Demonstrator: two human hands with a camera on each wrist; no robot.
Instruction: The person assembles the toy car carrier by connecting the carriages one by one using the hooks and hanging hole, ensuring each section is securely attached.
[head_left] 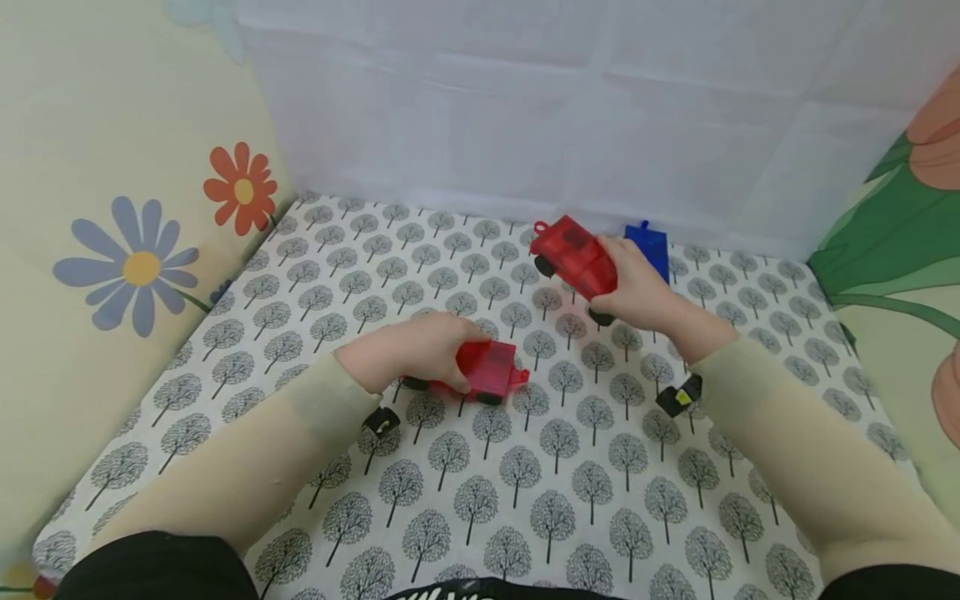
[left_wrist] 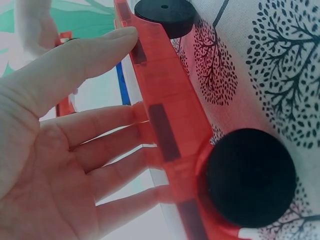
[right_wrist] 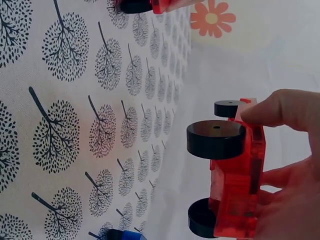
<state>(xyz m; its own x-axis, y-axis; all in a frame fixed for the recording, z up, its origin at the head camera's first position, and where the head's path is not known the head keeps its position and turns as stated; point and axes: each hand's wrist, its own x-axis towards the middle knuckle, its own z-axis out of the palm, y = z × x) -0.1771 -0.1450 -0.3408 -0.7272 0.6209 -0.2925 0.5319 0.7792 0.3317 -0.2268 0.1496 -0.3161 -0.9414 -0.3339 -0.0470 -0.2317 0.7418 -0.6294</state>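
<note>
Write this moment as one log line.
left hand: grips red toy car | right hand: holds second red toy car above tree-print cloth | blue toy: behind right hand

A white tree-print cloth [head_left: 555, 479] bears a blue toy [head_left: 651, 250] near its far edge and one red toy car [head_left: 493, 368].

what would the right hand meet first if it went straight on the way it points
Beyond the red toy car it holds, the right hand would probably meet the white backdrop sheet first, though depth is unclear.
</note>
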